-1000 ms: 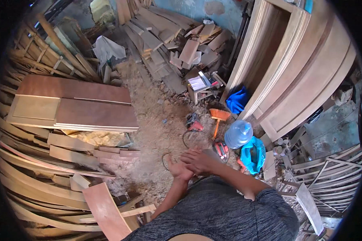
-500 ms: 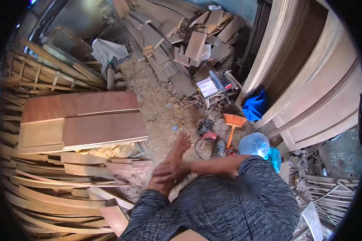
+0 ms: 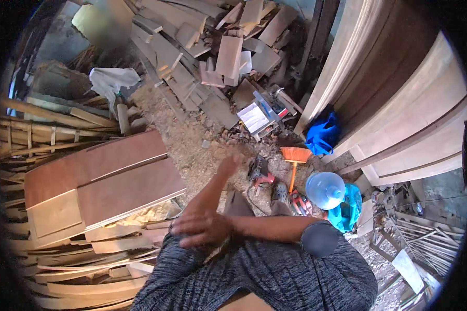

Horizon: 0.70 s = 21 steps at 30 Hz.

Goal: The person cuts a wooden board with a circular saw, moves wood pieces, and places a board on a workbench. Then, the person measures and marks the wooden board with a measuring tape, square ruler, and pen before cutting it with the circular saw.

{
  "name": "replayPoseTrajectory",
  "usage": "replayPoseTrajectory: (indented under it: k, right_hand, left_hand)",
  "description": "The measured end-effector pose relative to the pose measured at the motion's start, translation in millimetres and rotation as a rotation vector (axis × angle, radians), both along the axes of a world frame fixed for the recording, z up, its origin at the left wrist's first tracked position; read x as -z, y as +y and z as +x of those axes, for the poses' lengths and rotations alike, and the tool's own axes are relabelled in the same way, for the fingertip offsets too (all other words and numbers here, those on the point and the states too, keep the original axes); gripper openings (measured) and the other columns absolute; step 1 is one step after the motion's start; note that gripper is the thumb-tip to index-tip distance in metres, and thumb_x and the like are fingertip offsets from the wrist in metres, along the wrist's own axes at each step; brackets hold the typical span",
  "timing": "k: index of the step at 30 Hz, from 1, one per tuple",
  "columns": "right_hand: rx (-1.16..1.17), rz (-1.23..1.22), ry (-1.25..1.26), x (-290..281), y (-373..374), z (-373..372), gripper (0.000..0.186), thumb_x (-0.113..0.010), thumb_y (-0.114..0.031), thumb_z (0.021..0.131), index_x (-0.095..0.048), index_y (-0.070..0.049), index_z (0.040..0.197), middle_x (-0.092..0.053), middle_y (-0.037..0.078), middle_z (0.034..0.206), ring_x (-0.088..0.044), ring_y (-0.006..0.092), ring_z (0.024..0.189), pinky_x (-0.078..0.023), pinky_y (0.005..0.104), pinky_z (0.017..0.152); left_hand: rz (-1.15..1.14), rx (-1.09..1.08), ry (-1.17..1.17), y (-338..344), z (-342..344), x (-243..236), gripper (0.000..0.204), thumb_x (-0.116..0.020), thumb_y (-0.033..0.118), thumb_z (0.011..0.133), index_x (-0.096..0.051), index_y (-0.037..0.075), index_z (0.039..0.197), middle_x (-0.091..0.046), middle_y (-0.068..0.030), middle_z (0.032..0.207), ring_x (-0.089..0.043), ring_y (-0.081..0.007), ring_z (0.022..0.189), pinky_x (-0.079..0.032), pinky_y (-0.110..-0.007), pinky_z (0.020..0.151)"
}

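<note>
My left arm reaches forward over the dirt floor. At its end my left hand is smeared by motion, and its fingers do not show clearly; it appears to hold nothing. My right arm crosses in front of my body. Its hand, my right hand, lies across my left arm near the sleeve edge, fingers spread over the skin and cloth. Just right of my left hand, a black and red power tool rests on the floor, its kind unclear. An orange broom stands beyond my shoe.
Brown wooden panels lie at left over stacked wood strips. Scrap boards heap up at the back. Large door panels lean at right, near a blue bag, a clear water jug and a teal bag.
My right hand has slid down my left forearm toward the sleeve. My left hand has moved slightly forward and left. The view has shifted a little.
</note>
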State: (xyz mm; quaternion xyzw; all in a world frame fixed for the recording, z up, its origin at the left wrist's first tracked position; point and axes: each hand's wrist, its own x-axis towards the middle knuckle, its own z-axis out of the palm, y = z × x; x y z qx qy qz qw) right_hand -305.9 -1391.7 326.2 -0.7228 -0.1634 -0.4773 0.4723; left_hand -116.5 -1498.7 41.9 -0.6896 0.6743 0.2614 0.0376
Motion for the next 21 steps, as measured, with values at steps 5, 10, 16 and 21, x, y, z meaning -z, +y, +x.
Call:
replayPoseTrajectory:
  k: [5,10,16,21]
  right_hand:
    - [0.388,0.221,0.63,255.9,-100.4,-36.8,0.047,-0.078,-0.023,0.086,-0.066,-0.008,0.128,-0.066,0.016,0.121,-0.063,0.0374,0.112,-0.051,0.0456,0.098]
    - [0.988,0.67,1.273,417.4,-155.8,-114.6,0.059,-0.079,-0.021,0.08,-0.061,-0.004,0.133,-0.063,0.023,0.131,-0.058,0.0453,0.124,-0.048,0.0508,0.107]
    - [1.283,0.759,1.097,535.0,-316.3,-109.8,0.044,-0.074,-0.023,0.09,-0.065,-0.003,0.128,-0.068,0.023,0.124,-0.062,0.0426,0.119,-0.051,0.0477,0.101]
    - [1.457,0.425,1.2,672.1,-454.3,-127.8,0.031,-0.07,-0.02,0.092,-0.066,-0.005,0.118,-0.07,0.025,0.112,-0.067,0.0459,0.103,-0.055,0.0513,0.087]
  left_hand:
    - [0.278,0.278,0.054,-13.9,-123.3,13.2,0.064,-0.049,0.066,0.098,-0.063,0.019,0.138,-0.07,-0.0244,0.123,-0.067,-0.0417,0.115,-0.053,-0.052,0.095]
    - [0.468,-0.032,0.133,-12.8,-61.7,64.1,0.06,-0.061,0.063,0.091,-0.064,0.02,0.134,-0.073,-0.0176,0.119,-0.07,-0.0352,0.113,-0.054,-0.05,0.095]
    - [0.78,-0.135,-0.058,74.8,41.0,191.0,0.073,-0.076,0.052,0.082,-0.055,0.02,0.144,-0.06,-0.0214,0.14,-0.058,-0.0391,0.131,-0.051,-0.051,0.105]
    - [0.878,-0.261,-0.099,42.9,29.7,240.8,0.076,-0.08,0.044,0.078,-0.055,0.016,0.145,-0.055,-0.0225,0.146,-0.055,-0.0417,0.133,-0.05,-0.05,0.109]
